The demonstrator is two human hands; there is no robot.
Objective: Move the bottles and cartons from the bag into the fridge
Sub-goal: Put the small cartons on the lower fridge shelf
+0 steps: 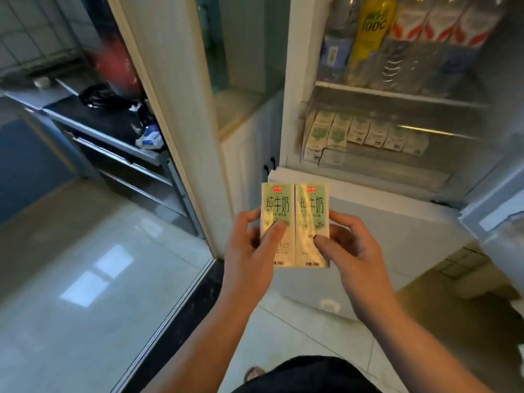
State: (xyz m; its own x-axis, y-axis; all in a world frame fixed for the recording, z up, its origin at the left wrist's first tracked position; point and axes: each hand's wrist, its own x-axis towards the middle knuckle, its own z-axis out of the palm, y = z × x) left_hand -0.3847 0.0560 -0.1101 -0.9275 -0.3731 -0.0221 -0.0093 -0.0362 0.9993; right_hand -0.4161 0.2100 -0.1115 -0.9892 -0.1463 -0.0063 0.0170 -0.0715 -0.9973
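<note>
Shorts (306,375): dark, at the very bottom edge; the person stands facing the open fridge (295,80).
Bag (97,97): black and crumpled on the ledge (113,137) far left, well apart from both hands; too blurred to say what it holds.
Left hand (249,251): thumb laid flat on the front of the left carton (279,207), fingers curled round its outer edge.
Left carton: upright, label to camera, edge to edge with its twin.
Right carton (312,207): upright and level with the other, held in mid-air in front of the fridge, not yet inside.
Right hand (353,251): thumb pressing low on the right carton's front, fingers wrapped round its outer edge.
Row (365,131): cartons already on the lower shelf, packed tight and stacked at the left, looser toward the right.
Bottles (411,38): standing shoulder to shoulder on the shelf above.
Risk, the pair: each hand grips only its own carton, so if the hands drift apart on the reach, one could tilt and slip, probably onto the tiles.
Risk, the row: push in at the crowded left end and the stack likely topples; the right side looks the safer slot.
Risk, the lip: coming in too low could catch the shelf's front edge and knock a carton loose.
</note>
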